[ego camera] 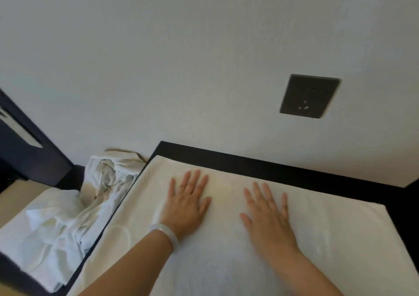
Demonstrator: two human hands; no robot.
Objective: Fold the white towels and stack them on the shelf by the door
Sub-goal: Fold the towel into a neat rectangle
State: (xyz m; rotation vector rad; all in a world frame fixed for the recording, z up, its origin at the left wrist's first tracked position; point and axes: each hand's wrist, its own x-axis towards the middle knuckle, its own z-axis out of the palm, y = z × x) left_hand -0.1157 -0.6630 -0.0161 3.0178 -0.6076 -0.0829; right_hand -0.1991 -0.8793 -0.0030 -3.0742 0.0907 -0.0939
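My two forearms reach in from the near edge, and a pale, milky bangle (164, 232) sits on my left wrist. Both hands lie flat, palms down, on a white towel (340, 239). It is spread smooth over a dark surface (272, 168) and covers most of it from the near edge to close to the far edge. My left hand (187, 202) rests with its fingers straight and slightly fanned, gripping nothing. My right hand (267, 214) lies just beside it, apart from it, fingers spread wide and also holding nothing. Both sets of fingertips point toward the far edge. A dark strip of the surface shows bare beyond the towel's far hem and along its right side. Off the left edge, lower down, a crumpled heap of white towels (68, 223) lies unfolded, its far end bunched up near the far left corner. What the heap rests on I cannot tell. Beyond it to the left stands a dark piece of furniture (29, 150). A plain pale wall (181, 57) rises behind the far edge, with a dark square wall socket (309, 96) set in it toward the right.
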